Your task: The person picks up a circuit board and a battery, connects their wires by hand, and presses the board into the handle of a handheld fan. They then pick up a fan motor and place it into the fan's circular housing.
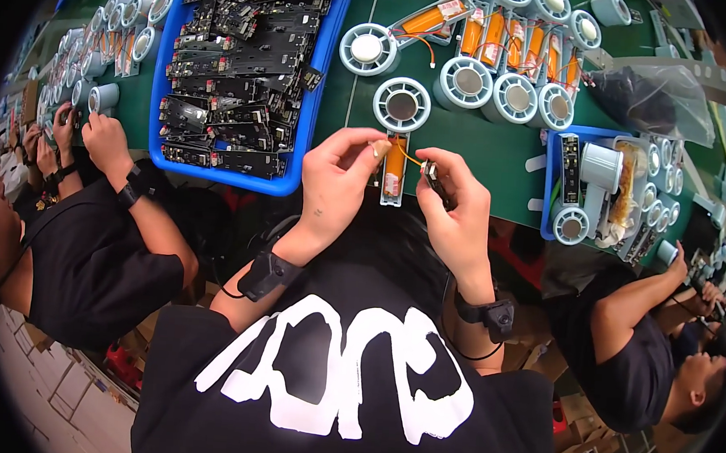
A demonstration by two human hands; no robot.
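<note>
In front of me on the green table lies a light-blue plastic housing (402, 105) with a round spoked head, its narrow handle pointing toward me. An orange battery (394, 171) sits in that handle. My left hand (338, 183) is closed in a pinch just left of the handle, at a thin orange wire; its fingertips partly hide what they grip. My right hand (459, 201) holds a small black circuit board (436, 183) between thumb and fingers, right of the handle. The wire (410, 156) spans between the two hands above the battery.
A blue tray (301, 151) piled with black circuit boards (239, 66) stands at left. Several light-blue housings with batteries (494, 38) fill the back. A clear plastic bag (654, 99) and a smaller blue bin (549, 189) lie at right. Other people work on both sides.
</note>
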